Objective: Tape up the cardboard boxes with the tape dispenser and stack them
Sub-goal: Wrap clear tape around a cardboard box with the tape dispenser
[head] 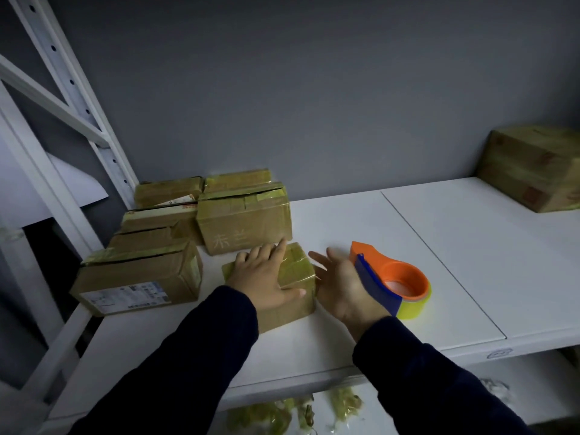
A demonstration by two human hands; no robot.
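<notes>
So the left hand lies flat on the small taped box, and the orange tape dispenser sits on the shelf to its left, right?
Not quite. The head view shows the tape dispenser on the shelf to the right of the small taped box, just past the open right hand. The left hand does lie flat on that box.

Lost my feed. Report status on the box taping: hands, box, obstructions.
Left hand flat on small box, right hand open beside it. Tape dispenser lies on shelf by right hand, not gripped. Taped boxes crowd the left rear.
</notes>
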